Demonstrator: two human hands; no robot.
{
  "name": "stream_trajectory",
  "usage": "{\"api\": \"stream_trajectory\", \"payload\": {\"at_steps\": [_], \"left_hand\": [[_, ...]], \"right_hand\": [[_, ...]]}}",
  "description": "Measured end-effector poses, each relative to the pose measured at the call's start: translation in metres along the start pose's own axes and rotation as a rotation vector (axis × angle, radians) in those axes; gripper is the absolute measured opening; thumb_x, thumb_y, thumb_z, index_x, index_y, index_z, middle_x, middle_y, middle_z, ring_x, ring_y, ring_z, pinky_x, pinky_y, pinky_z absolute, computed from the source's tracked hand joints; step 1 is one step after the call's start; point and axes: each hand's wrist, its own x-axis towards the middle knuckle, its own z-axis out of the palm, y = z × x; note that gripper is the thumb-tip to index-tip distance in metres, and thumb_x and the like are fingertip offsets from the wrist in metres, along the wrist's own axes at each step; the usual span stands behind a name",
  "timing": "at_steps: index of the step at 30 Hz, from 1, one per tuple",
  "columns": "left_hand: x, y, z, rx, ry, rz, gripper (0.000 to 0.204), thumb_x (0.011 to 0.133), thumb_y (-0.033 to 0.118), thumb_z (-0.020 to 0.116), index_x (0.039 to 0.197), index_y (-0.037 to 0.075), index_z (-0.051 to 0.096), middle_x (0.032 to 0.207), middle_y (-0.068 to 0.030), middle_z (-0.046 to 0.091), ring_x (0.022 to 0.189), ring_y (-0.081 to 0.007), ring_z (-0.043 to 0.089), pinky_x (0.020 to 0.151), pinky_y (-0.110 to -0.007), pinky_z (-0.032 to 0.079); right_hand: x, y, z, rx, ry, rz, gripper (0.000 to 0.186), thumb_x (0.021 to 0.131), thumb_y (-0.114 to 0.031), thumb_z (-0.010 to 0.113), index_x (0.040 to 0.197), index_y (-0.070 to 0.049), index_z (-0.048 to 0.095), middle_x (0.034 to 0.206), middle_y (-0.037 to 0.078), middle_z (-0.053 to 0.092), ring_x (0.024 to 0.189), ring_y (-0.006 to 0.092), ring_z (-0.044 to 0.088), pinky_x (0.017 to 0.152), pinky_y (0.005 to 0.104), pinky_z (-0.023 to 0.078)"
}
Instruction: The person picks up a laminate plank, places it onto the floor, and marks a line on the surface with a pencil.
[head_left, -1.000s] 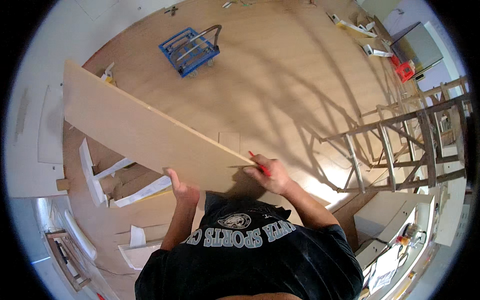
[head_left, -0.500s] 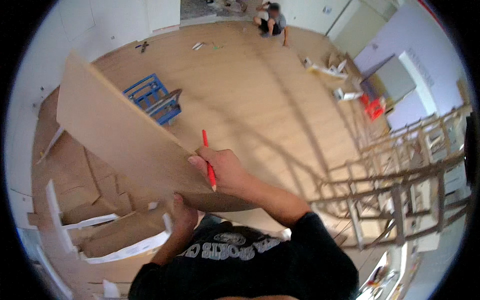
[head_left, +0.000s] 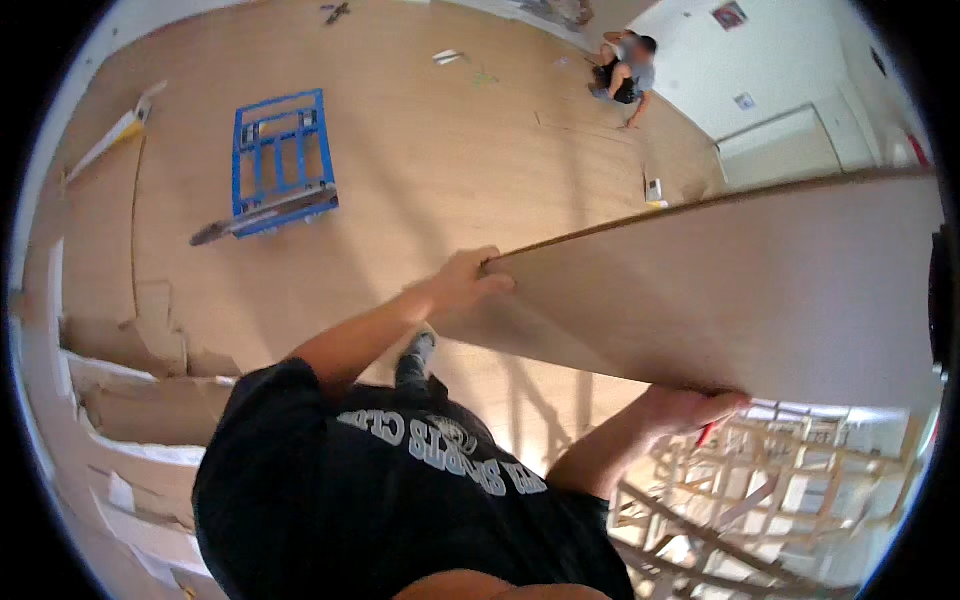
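Observation:
A long, pale wood plank (head_left: 700, 290) stretches from the middle of the view out to the right edge, held up off the floor and tilted with its broad face toward me. My left hand (head_left: 468, 282) is closed over the upper edge near its left end. Lower down, my right hand (head_left: 690, 408) grips the bottom edge from beneath. A red pencil (head_left: 706, 434) pokes out under the fingers of that same hand; most of it is hidden.
A blue metal cart (head_left: 284, 170) stands ahead to the left, with a long dark piece across its near end. Opened cardboard packaging (head_left: 150, 405) lies left. Wooden railings (head_left: 800, 460) are at lower right. A person (head_left: 625, 70) crouches by the far wall.
The plank has swung from pointing far left to pointing right. My left hand now grips its upper edge, and my right hand has moved to the lower edge, still with the red pencil.

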Motion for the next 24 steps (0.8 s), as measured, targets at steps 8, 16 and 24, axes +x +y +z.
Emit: {"api": "stream_trajectory", "payload": {"at_steps": [8, 16, 24], "left_hand": [[0.178, 0.029, -0.07, 0.22, 0.279, 0.096, 0.043, 0.082, 0.04, 0.08, 0.092, 0.001, 0.066, 0.079, -0.0176, 0.066, 0.073, -0.0297, 0.065, 0.068, -0.037, 0.05], [0.37, 0.003, -0.191, 0.472, 0.438, 0.095, 0.041, 0.08, 0.044, 0.08, 0.089, 0.005, 0.069, 0.08, -0.0174, 0.067, 0.075, -0.033, 0.066, 0.068, -0.039, 0.051], [0.593, 0.016, -0.349, 0.671, 0.541, -0.037, 0.046, 0.075, 0.052, 0.081, 0.082, 0.008, 0.071, 0.075, -0.0117, 0.068, 0.074, -0.0325, 0.066, 0.072, -0.042, 0.051]], "right_hand": [[0.078, 0.168, 0.135, 0.192, -0.049, 0.238, 0.068, 0.104, -0.059, 0.034, 0.147, -0.007, 0.041, 0.148, 0.013, 0.045, 0.131, 0.032, 0.047, 0.108, 0.0526, 0.042], [0.127, 0.509, 0.21, 0.18, -0.376, 0.735, 0.054, 0.103, -0.051, 0.041, 0.129, -0.006, 0.05, 0.127, 0.011, 0.056, 0.115, 0.0264, 0.056, 0.098, 0.0449, 0.047], [-0.061, 0.694, 0.34, -0.456, -1.346, 0.848, 0.02, 0.098, -0.022, 0.066, 0.098, -0.002, 0.067, 0.093, 0.01, 0.072, 0.084, 0.0162, 0.067, 0.082, 0.0321, 0.052]]}}
